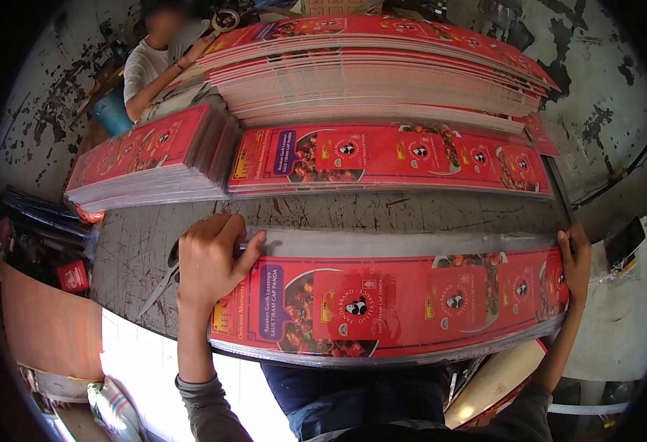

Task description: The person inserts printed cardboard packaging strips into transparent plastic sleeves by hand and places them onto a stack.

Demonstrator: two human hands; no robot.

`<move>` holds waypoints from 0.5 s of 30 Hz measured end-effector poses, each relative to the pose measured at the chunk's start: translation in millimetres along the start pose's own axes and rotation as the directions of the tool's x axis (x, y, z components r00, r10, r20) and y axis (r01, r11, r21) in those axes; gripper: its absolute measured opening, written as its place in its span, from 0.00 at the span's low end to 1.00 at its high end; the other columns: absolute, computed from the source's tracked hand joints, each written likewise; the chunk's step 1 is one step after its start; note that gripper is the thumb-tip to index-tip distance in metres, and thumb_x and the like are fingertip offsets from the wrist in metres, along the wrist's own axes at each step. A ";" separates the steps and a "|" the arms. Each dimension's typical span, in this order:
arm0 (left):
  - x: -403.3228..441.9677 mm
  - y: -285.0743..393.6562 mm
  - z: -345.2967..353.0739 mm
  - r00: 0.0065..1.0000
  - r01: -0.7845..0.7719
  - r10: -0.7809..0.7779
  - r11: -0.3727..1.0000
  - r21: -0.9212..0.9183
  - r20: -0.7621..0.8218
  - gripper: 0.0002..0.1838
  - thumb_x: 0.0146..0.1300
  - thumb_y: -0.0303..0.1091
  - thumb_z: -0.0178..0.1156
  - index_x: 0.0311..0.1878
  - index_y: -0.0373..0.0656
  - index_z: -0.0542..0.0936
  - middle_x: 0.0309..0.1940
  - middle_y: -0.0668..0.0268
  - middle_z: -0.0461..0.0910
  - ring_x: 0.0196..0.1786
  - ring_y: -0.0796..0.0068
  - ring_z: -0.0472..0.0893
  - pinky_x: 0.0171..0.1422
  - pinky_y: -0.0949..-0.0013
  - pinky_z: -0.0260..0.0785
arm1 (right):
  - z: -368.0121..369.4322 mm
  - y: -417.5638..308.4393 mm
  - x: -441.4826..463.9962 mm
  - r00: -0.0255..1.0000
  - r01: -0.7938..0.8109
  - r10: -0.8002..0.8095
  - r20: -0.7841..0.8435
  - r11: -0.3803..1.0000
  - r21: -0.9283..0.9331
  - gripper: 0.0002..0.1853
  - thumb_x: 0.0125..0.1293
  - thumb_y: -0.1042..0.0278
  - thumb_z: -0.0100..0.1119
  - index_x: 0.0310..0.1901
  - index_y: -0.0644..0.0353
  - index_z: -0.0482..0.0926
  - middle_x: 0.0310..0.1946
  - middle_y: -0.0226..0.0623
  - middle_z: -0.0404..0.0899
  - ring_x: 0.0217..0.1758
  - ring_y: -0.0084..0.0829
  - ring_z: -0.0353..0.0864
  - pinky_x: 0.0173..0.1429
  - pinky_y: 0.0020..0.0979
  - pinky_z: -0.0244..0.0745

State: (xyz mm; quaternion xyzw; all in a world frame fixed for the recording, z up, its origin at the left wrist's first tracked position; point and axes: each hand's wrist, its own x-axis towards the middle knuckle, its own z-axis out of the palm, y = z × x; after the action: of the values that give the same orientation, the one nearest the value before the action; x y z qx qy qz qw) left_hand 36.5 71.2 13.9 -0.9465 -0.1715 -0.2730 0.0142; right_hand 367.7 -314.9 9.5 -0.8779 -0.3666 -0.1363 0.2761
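A stack of long red printed panels [404, 302] in clear plastic lies on the near edge of the table, with panda and sauce print facing up. My left hand [213, 258] grips its left end, fingers curled and thumb along the far edge of the plastic. At the opposite end my right hand [575, 261] holds the right edge, its fingers bent around the corner. Beneath and beside my left wrist are scissors [163, 286], partly hidden by the hand. The undersides of both hands are out of sight.
Behind lie another red panel stack [397, 158], a tall pile of panels [382, 81] and a shorter bundle [143, 155] at left. The scratched grey table [323, 214] shows between. A person [158, 62] in a white shirt is at the far left, a hand by the pile.
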 end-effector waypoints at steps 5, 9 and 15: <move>0.2 0.5 -0.5 1.000 0.003 -0.003 1.000 0.000 0.007 0.16 0.52 0.39 0.61 0.18 0.41 0.68 0.13 0.64 0.66 0.15 0.64 0.70 0.21 0.65 0.61 | 0.1 -1.2 -0.1 1.000 0.004 -0.004 -0.004 1.000 -0.001 0.15 0.62 0.68 0.51 0.25 0.68 0.60 0.21 0.42 0.58 0.24 0.35 0.55 0.31 0.31 0.57; 0.6 1.1 -1.4 1.000 0.004 -0.004 1.000 -0.003 0.009 0.16 0.52 0.39 0.61 0.18 0.41 0.68 0.13 0.64 0.67 0.15 0.64 0.70 0.22 0.65 0.62 | 0.8 2.3 0.0 1.000 0.012 -0.012 -0.017 1.000 -0.010 0.15 0.62 0.68 0.51 0.25 0.68 0.60 0.20 0.42 0.58 0.24 0.35 0.55 0.31 0.31 0.57; 0.6 -0.1 -0.5 1.000 -0.005 0.005 1.000 0.000 0.008 0.16 0.52 0.40 0.61 0.18 0.41 0.68 0.13 0.63 0.67 0.15 0.63 0.70 0.21 0.64 0.62 | 0.0 3.5 -0.1 1.000 0.003 -0.003 -0.013 1.000 -0.006 0.15 0.62 0.68 0.51 0.25 0.67 0.60 0.20 0.42 0.58 0.23 0.34 0.55 0.31 0.31 0.57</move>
State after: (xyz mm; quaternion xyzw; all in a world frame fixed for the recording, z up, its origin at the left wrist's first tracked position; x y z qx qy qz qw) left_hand 36.7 71.4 14.6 -0.9481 -0.1691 -0.2690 0.0141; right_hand 370.1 -316.9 8.1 -0.8773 -0.3656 -0.1435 0.2758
